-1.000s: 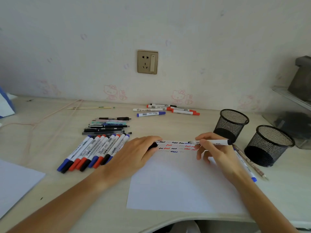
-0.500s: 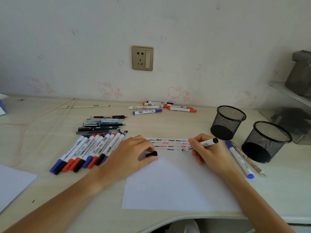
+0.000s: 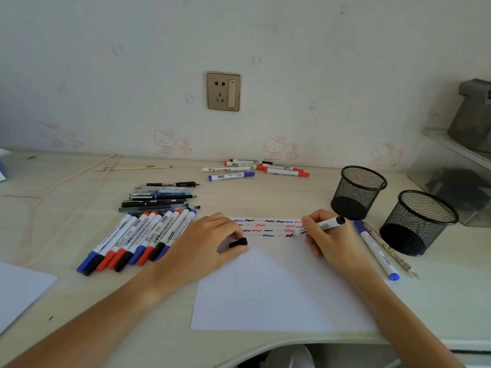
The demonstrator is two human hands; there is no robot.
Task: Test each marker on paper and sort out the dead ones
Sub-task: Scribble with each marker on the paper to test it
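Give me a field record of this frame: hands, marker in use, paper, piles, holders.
right hand: grips black marker, tip on paper
left hand: pinches black cap, rests on paper
paper: rows of black, red, blue squiggles along far edge
marker row: capped, left of paper
far markers: loose group by wall
mesh holders: two, right of paper; contents not visible
blue marker: lies beside holders

Paper sheet (image 3: 279,293) at lower centre of the desk (image 3: 66,187), things ringed around it.
A row of markers (image 3: 138,237) lies left of the sheet, a stack of pens (image 3: 159,197) behind that row. More markers (image 3: 255,168) lie by the wall at upper centre. Two mesh cups (image 3: 357,192) stand at right, a single marker (image 3: 376,248) between them and the sheet.
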